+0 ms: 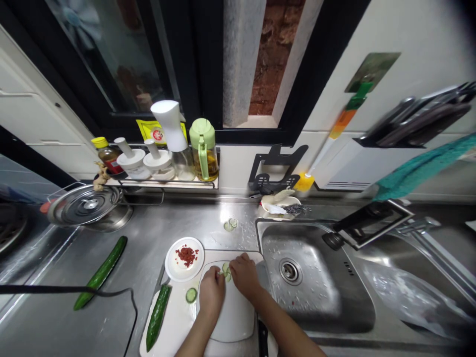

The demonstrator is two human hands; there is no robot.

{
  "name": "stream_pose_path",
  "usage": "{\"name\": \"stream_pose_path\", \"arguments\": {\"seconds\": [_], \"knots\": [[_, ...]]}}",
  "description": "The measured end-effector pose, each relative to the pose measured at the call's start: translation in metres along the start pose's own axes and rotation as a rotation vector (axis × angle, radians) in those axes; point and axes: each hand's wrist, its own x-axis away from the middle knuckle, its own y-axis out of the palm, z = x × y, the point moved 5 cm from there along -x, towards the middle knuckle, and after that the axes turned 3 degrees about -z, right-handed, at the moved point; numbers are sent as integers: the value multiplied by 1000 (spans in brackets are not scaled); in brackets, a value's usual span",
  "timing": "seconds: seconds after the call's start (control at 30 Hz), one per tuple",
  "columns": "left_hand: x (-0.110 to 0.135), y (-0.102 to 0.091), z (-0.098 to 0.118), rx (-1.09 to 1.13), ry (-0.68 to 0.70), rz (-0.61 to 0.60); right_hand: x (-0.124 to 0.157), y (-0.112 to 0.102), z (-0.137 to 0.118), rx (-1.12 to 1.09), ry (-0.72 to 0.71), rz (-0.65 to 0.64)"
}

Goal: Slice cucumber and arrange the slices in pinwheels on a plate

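Observation:
My left hand (pixel 212 293) is closed, its fingertips pinching at thin cucumber slices (pixel 226 271) over the far part of a white plate (pixel 234 317). From the other side my right hand (pixel 244 275) has its curled fingers on the same slices. The plate rests on a white cutting board (pixel 173 329). One larger cucumber round (pixel 191 295) and a cut cucumber (pixel 158 317) lie on the board, left of my hands. A small white dish (pixel 170 258) with small red pieces sits at its far left corner. A black knife handle (pixel 263 338) shows beside my right forearm.
A whole cucumber (pixel 102 270) and a black cable (pixel 111 290) are on the left counter. Several cucumber slices (pixel 230 225) lie behind the board. The sink (pixel 316 310) is to the right, and a lidded pot (pixel 111 218) stands back left. Condiments fill a rack (pixel 178 185).

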Motion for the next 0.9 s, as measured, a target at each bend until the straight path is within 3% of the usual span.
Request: {"name": "stream_pose_path", "arguments": {"seconds": [0.13,0.27,0.53,0.7,0.9], "knots": [[1,-8,-3,64,-15,3,8,-6,8,-38,26,40],[7,-32,-14,95,-14,36,25,-6,15,-63,66,85],[26,-86,-68,-32,-44,129,73,18,10,-126,71,88],[35,-88,-93,-94,-72,140,93,36,2,-171,65,84],[37,-73,-96,-110,-55,89,100,53,-3,-151,69,62]]}}
